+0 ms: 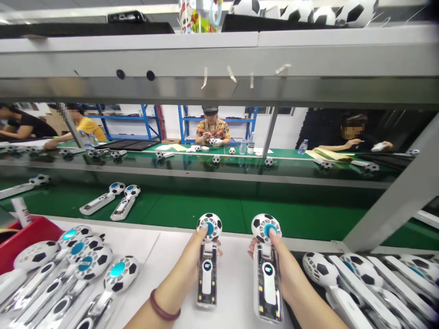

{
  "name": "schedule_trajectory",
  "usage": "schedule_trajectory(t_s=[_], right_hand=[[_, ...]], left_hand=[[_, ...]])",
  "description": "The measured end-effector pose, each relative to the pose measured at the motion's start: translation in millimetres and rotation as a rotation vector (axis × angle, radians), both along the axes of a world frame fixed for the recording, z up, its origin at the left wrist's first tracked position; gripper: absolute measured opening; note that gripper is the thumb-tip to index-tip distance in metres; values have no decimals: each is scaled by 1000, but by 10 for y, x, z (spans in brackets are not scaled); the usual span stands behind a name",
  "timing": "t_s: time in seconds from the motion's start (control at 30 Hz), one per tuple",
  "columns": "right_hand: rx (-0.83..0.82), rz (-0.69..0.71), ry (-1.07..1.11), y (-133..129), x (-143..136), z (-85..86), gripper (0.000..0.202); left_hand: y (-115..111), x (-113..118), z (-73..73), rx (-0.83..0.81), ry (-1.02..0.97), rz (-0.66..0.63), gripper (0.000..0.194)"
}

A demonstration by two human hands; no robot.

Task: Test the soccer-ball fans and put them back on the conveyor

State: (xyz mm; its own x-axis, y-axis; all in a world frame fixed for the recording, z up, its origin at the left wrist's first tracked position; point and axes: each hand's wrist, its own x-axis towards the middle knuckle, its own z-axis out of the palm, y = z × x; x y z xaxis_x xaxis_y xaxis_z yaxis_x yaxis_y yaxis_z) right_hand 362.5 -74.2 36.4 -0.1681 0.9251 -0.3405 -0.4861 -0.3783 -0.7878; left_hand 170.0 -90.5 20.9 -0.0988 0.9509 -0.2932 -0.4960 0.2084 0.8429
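Note:
My left hand is closed around a handheld fan with a round football-patterned head and a clear handle. Its thumb rests on the blue centre of the head. A matching handheld fan is gripped by my right hand, the thumb likewise on the blue disc. Both fans are upright, side by side and apart, above the white work surface. Small round displays on the two handles are lit with digits. Some fingers of each hand are hidden behind the fans.
Several similar fans lie at the left beside a red bin. More fans fill a dark tray at the right. Beyond runs a green conveyor belt carrying two fans. A metal shelf crosses overhead; co-workers sit opposite.

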Motion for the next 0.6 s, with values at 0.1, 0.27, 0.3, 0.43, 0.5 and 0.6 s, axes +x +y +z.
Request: schedule_trajectory(t_s=[0.1,0.27,0.3,0.43,0.5,0.6], right_hand=[[37,6,-85,-5,20,-52,57],[567,-259,-268,-32,45,-233,60],[653,-269,-267,-32,37,-276,69],[640,-133,-295,5,-6,-426,75],[572,-85,-348,41,-18,-472,65],[466,10,-448,78,-32,-493,51]], left_hand=[[-23,15,0,102,189,60,50],[-50,-39,-43,316,476,259,53],[-49,-46,-67,370,478,284,56],[-17,-80,-243,447,446,225,67],[-2,-119,-353,330,470,98,65],[-15,-161,-457,211,396,-84,53]])
